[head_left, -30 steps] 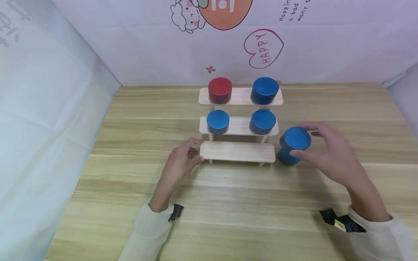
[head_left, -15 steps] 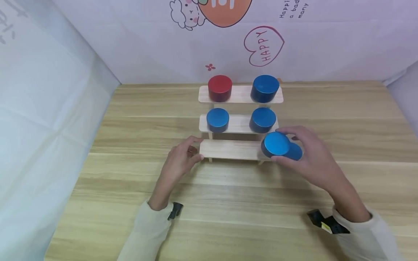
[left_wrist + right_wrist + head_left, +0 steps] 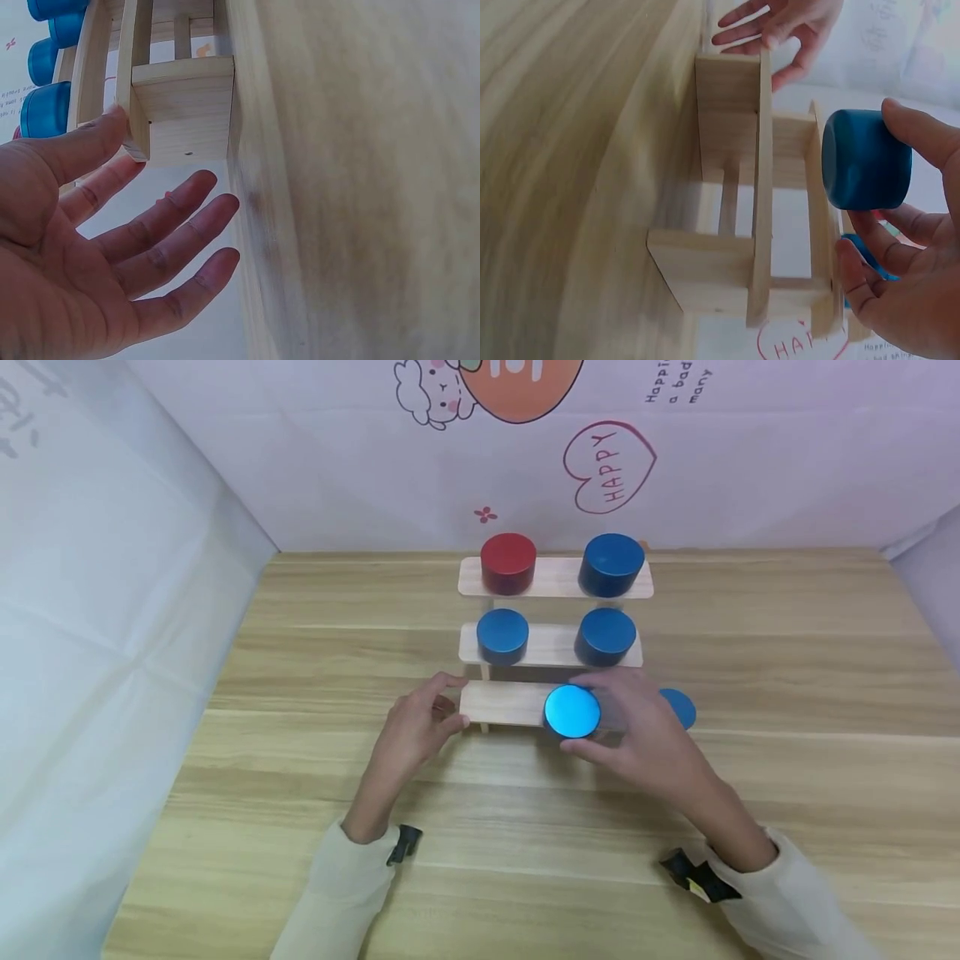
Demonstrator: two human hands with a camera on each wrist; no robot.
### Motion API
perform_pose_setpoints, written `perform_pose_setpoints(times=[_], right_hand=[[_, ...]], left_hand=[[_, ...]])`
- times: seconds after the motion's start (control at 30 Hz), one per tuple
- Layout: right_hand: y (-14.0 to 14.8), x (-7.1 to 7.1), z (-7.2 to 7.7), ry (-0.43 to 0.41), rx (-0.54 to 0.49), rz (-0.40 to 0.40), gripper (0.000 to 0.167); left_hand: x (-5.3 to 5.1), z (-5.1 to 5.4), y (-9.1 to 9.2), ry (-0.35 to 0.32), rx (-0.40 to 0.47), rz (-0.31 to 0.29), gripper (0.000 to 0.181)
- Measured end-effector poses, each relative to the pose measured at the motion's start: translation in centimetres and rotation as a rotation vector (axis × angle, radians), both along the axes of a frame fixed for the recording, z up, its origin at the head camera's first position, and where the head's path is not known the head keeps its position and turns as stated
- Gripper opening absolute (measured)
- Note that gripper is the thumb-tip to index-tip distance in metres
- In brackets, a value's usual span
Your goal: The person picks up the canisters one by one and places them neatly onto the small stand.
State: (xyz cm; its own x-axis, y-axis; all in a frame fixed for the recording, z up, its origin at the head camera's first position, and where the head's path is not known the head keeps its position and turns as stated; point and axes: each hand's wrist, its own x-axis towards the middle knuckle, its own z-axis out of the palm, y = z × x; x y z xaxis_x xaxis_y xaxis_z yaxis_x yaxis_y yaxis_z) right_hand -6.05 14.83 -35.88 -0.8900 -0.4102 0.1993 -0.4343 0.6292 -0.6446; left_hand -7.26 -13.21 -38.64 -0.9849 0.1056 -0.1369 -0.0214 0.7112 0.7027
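Observation:
My right hand (image 3: 647, 739) grips a blue round tin (image 3: 572, 712) between thumb and fingers, over the right half of the lowest board of a three-tier wooden stand (image 3: 501, 702). In the right wrist view the held tin (image 3: 866, 160) is apart from the board, with a gap below it. My left hand (image 3: 412, 727) pinches the left end of that board with thumb and index finger. The left wrist view shows this hand's (image 3: 112, 247) other fingers extended, clear of the wood. Another blue tin (image 3: 679, 708) stands on the table right of the stand, partly hidden by my right hand.
On the top board sit a red tin (image 3: 508, 565) and a blue tin (image 3: 612, 565). The middle board bears two blue tins, one left (image 3: 502, 637) and one right (image 3: 606, 637). A printed white cloth (image 3: 360, 485) hangs behind the wooden table (image 3: 337, 635).
My right hand has carried the blue tin leftward from above the other tin to over the lowest board. The left hand has stayed at the board's end.

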Motion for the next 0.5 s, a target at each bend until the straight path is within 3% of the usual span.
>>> perform_pose_setpoints(times=[0.23,0.5], right_hand=[[-1.1,0.1,-0.3,-0.038,0.001,-0.029,0.071],[-2.9,0.2,-0.5,-0.105,-0.016,-0.022,0.070]], left_hand=[[0.1,-0.1,-0.1,0.034,0.019,-0.018,0.046],[0.2,-0.2,0.0,0.016,0.011,-0.005,0.046]])
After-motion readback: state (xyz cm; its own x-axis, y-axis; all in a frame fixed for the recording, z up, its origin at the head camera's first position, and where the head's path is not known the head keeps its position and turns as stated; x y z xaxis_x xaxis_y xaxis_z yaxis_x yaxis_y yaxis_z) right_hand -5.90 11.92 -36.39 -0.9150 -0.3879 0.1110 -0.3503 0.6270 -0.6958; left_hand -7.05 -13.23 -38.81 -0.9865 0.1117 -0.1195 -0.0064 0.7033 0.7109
